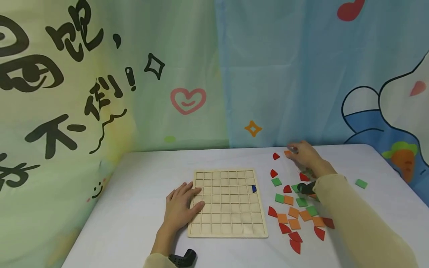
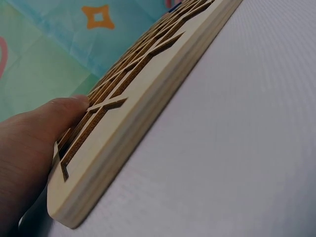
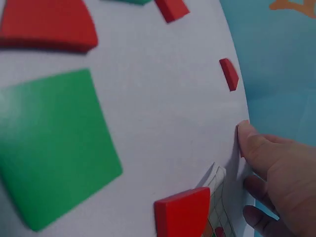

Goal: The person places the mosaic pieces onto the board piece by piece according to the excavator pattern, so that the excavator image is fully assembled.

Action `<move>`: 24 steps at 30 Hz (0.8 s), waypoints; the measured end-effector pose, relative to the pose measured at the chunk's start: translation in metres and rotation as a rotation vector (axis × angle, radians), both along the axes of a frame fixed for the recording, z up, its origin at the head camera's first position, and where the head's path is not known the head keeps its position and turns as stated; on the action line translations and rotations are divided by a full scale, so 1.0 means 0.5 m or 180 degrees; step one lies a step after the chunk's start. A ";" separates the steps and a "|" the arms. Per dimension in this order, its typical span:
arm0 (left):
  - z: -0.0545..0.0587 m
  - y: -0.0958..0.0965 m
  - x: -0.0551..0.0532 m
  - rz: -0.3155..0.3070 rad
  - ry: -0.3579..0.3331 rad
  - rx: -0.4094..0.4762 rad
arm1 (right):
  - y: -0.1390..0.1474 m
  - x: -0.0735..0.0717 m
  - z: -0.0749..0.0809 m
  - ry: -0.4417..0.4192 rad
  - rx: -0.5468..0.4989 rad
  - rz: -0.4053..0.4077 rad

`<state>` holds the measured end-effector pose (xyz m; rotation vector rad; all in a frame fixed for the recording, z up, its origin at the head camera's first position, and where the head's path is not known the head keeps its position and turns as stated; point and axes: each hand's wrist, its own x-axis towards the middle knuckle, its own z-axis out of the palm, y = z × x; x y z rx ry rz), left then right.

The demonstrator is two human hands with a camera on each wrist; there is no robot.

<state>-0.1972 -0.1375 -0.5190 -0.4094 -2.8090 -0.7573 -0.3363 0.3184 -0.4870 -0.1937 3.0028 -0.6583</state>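
A pale wooden grid board (image 1: pixel 228 233) lies flat on the white table. My left hand (image 1: pixel 182 204) rests on its left edge with the fingers spread; in the left wrist view the thumb (image 2: pixel 69 106) touches the grid. One dark blue piece (image 1: pixel 254 188) sits in a cell near the board's right side. By the table's far edge, my right hand (image 1: pixel 304 154) has its fingertips at a small orange piece (image 1: pixel 287 153), partly covered by the hand. Whether the fingers pinch it is hidden. A red quarter-round piece (image 1: pixel 276 156) lies just left of that hand.
Right of the board, red quarter-round pieces (image 1: pixel 295 246), orange squares (image 1: pixel 294 224) and green squares (image 1: pixel 301 202) lie scattered. One green square (image 1: pixel 361 183) is farther right. A patterned card (image 3: pixel 217 207) shows beside a red piece. A printed curtain (image 1: pixel 268 74) hangs behind the table.
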 end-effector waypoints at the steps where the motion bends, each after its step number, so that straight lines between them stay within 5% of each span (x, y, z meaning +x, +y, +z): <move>1: -0.001 0.000 0.000 0.0005 0.0010 -0.0005 | 0.000 0.000 0.002 -0.0004 0.0045 0.0019; 14: 0.001 -0.001 0.000 -0.0049 0.0002 0.0061 | -0.001 0.008 0.002 -0.0127 0.0026 -0.0165; 24: 0.002 -0.008 -0.005 -0.0045 -0.0078 0.0031 | -0.048 0.082 0.042 0.0189 -0.0439 -0.0228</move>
